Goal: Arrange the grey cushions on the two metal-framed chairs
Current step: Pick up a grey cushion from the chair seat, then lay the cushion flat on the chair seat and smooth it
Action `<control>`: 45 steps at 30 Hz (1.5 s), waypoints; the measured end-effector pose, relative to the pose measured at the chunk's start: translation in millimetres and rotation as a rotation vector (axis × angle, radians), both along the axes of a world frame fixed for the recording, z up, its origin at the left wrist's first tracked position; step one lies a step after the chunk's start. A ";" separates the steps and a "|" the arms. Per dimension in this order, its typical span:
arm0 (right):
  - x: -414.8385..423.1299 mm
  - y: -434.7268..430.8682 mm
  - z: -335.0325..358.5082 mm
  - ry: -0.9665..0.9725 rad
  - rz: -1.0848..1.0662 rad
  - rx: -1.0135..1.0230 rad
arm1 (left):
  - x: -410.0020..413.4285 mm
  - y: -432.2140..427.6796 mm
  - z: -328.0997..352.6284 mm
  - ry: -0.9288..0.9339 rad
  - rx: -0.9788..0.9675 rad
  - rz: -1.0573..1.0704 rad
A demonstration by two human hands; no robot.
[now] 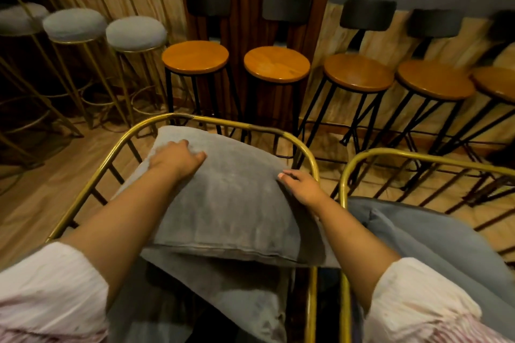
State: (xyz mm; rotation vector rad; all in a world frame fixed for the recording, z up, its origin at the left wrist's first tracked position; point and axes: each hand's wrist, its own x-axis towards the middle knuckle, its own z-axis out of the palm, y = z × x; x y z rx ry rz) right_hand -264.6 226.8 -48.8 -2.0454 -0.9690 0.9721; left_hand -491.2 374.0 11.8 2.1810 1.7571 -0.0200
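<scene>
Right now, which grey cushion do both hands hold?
The upper cushion in the left chair: left hand and right hand hold its upper corners. The lower cushion and right-chair cushion are not held.

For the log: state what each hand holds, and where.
Both hold the grey cushion: left hand at its top-left corner, right hand at its right edge.

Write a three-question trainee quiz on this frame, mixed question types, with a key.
1. True or false: the left hand and the right hand both touch the cushion on the left chair.
2. The wooden stools have legs that are: A gold, B black, C white.
3. Fill in: ___ grey padded stools stand at the picture's far left.
Key: 1 true; 2 B; 3 three.
</scene>
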 end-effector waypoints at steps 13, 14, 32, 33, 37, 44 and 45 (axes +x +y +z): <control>117.5 -241.9 -0.4 -0.024 -0.243 0.147 | 192.0 -242.5 -23.6 -0.232 -0.180 -0.330; 130.1 -264.4 -7.5 -0.028 -0.262 0.133 | 205.6 -263.1 -30.1 -0.243 -0.209 -0.331; 269.4 -455.9 -204.9 0.130 -0.879 -0.210 | 324.6 -330.8 -209.0 -0.258 -0.514 -0.265; 272.2 -463.0 -220.3 0.164 -0.920 -0.214 | 328.7 -326.7 -219.3 -0.244 -0.527 -0.254; 268.2 -482.3 -249.3 0.204 -0.987 -0.149 | 333.0 -318.9 -249.6 -0.257 -0.625 -0.138; 244.9 -502.8 -263.6 0.442 -1.150 0.052 | 327.3 -325.6 -268.5 -0.400 -0.767 -0.052; 246.6 -502.4 -261.3 0.440 -1.155 0.059 | 328.2 -328.2 -264.8 -0.414 -0.767 -0.055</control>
